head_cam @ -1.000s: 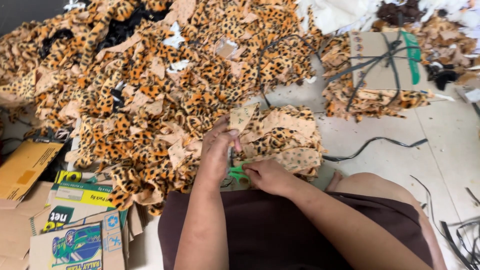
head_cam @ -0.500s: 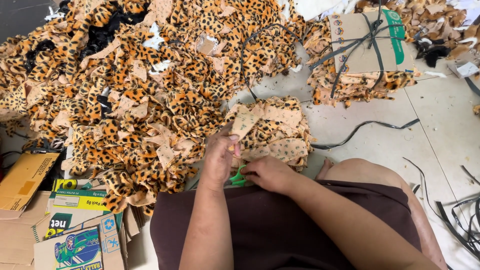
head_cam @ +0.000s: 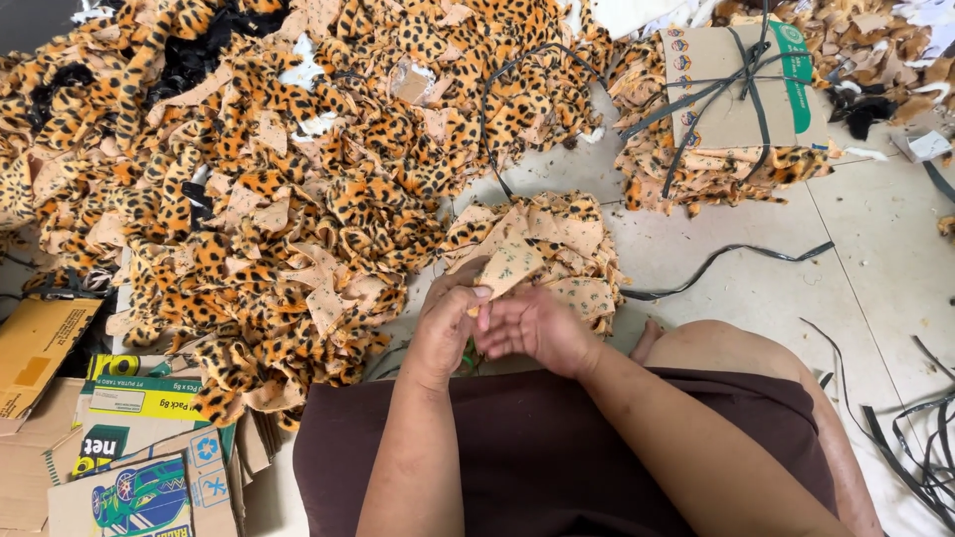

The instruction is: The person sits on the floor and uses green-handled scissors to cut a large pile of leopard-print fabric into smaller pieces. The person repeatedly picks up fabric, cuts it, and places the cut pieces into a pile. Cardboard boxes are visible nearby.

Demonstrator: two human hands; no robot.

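My left hand (head_cam: pixel 445 333) and my right hand (head_cam: pixel 535 328) meet in front of my lap, both pinching a small tan fabric piece (head_cam: pixel 509 265) with its leopard-print fur side turned away. A bit of green tool handle (head_cam: pixel 468 355) peeks out between the hands. Just beyond them lies a small stack of similar cut pieces (head_cam: pixel 557 249) on the floor. A huge heap of leopard-print fur scraps (head_cam: pixel 279 169) spreads to the left and behind.
A tied bundle of fur pieces under a cardboard sheet (head_cam: pixel 731 99) sits at the upper right. Black straps (head_cam: pixel 716 261) trail over the pale floor, more at the lower right (head_cam: pixel 915 438). Flattened cardboard boxes (head_cam: pixel 109 438) lie at the lower left.
The hands have lifted a fabric piece up off the small stack, right hand sliding over beside the left. The view shifted slightly.
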